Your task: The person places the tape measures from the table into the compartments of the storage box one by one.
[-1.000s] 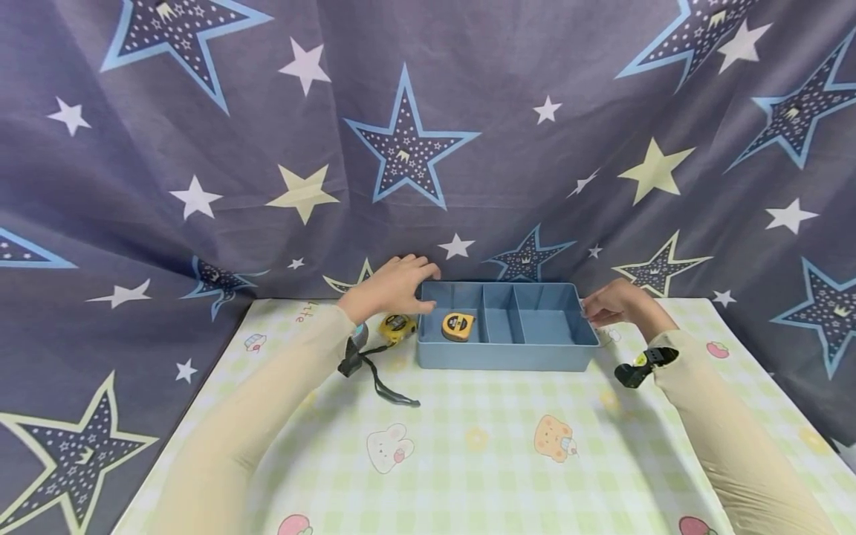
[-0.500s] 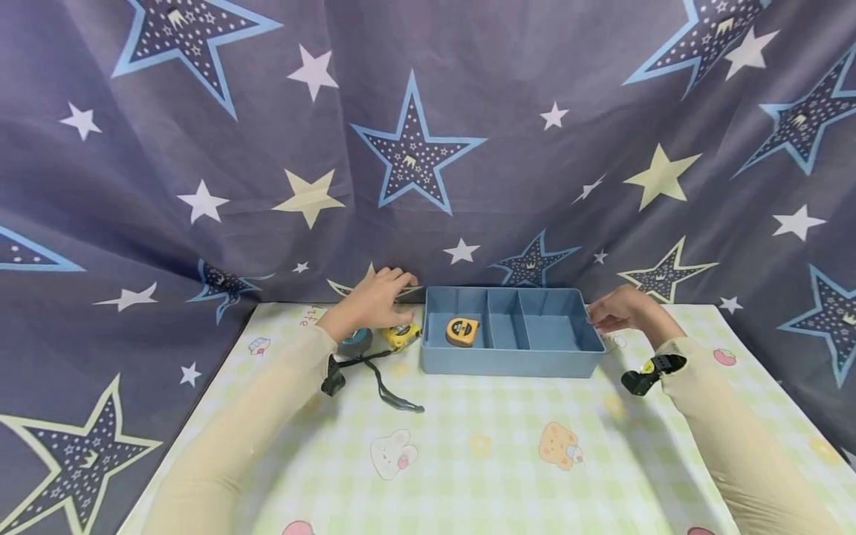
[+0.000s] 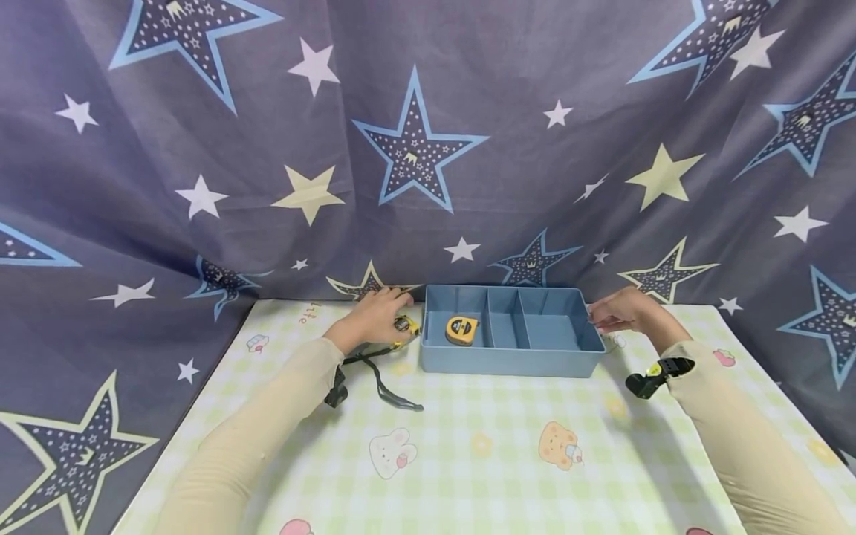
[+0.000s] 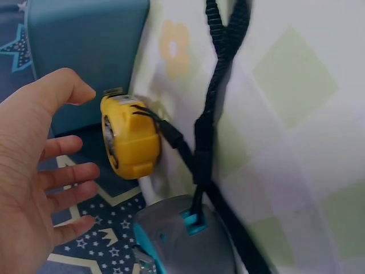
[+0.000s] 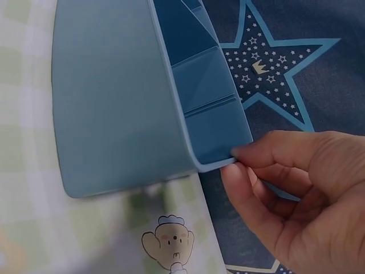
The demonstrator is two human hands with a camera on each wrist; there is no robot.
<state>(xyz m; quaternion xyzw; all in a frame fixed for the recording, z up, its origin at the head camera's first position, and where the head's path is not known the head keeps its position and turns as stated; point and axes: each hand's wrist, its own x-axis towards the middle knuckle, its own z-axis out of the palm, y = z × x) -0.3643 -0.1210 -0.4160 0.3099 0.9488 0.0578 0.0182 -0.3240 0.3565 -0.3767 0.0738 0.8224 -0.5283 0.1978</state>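
Note:
My left hand [image 3: 374,318] hovers just left of the box, fingers loosely bent and apart. In the left wrist view its thumb and fingers surround the side of a yellow tape measure [image 4: 134,137] with a gap between. That tape measure stands on the table against the box's end. A grey and teal tape measure [image 4: 185,237] lies close by, mostly hidden by my hand in the head view. My right hand [image 5: 308,182] pinches the end rim of the blue divided box [image 5: 122,103] between thumb and forefinger. Another yellow tape measure [image 3: 461,331] lies in the box's left compartment.
A black wrist strap [image 3: 394,397] trails over the table in front of the tape measures. The checked tablecloth [image 3: 468,475] spreads toward me. A dark star-patterned curtain [image 3: 508,186] hangs right behind the box.
My left hand has drawn back from over the box's left end, moved left, and lowered around the yellow tape measure outside. The right hand stays at the box's right rim.

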